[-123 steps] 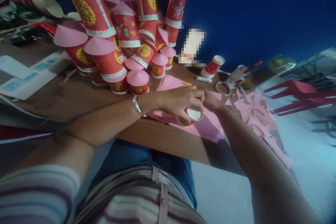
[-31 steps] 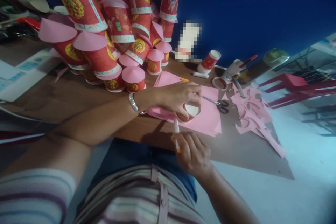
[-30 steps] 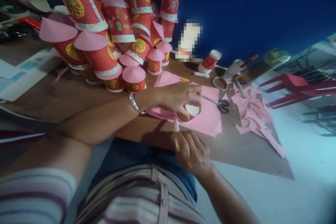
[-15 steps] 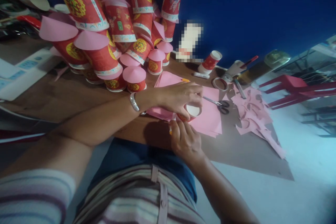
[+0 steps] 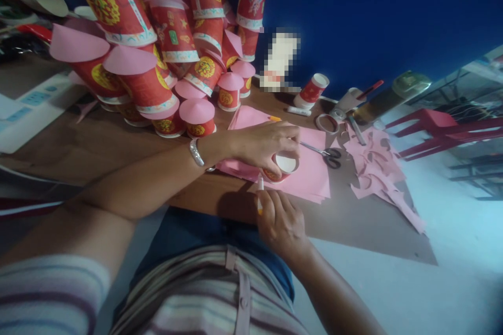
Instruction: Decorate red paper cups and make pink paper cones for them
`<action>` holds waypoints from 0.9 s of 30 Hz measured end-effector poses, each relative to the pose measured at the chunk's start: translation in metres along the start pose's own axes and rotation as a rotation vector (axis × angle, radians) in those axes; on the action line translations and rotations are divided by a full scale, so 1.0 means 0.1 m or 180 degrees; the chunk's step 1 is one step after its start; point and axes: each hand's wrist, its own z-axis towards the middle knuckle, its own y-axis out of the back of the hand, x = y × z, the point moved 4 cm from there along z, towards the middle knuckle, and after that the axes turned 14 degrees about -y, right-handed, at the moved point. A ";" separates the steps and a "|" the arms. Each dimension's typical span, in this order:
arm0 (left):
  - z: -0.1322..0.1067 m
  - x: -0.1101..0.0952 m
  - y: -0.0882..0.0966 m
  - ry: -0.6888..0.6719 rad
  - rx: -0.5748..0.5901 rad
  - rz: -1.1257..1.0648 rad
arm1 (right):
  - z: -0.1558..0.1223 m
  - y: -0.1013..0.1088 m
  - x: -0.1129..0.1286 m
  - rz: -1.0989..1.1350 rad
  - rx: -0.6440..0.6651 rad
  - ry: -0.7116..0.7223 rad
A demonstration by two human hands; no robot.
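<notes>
My left hand [image 5: 271,146] curls its fingers round a short red paper cup [image 5: 271,175], whose pale round end faces up. The cup rests on a stack of pink paper [image 5: 310,183] near the table's front edge. Close in front of it, my right hand [image 5: 281,220] is closed on a slim white stick with a yellow end [image 5: 260,186]; its exact kind is partly hidden by the fingers. The stick's white tip points at the cup, with a small gap between them. Scissors with black handles [image 5: 332,158] lie on the paper's right side.
Red paper-cup lanterns with pink cone tops [image 5: 135,70] crowd the table's back left. Behind the paper are a red-and-white cup [image 5: 312,91], a white tube [image 5: 299,110] and a tape roll [image 5: 327,124]. Pink paper scraps [image 5: 377,167] lie at right; beyond stands a red stool [image 5: 436,120].
My right hand has drawn slightly back from the cup, so more of the white stick shows. My left hand keeps its grip on the cup. The whole view has shifted a little.
</notes>
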 end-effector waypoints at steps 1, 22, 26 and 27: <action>0.00 0.00 0.00 -0.0005 -0.0013 -0.0010 | -0.02 0.01 -0.02 0.0078 0.0037 -0.0032; 0.00 0.00 0.01 0.0133 0.0007 -0.0080 | -0.19 0.25 -0.42 0.0837 0.0119 -0.0561; 0.00 0.00 0.00 0.0115 -0.0006 -0.0091 | -0.19 0.28 -0.44 0.0818 0.0095 -0.0571; 0.00 0.00 0.00 0.0124 0.0016 -0.0086 | -0.19 0.28 -0.45 0.0823 0.0096 -0.0575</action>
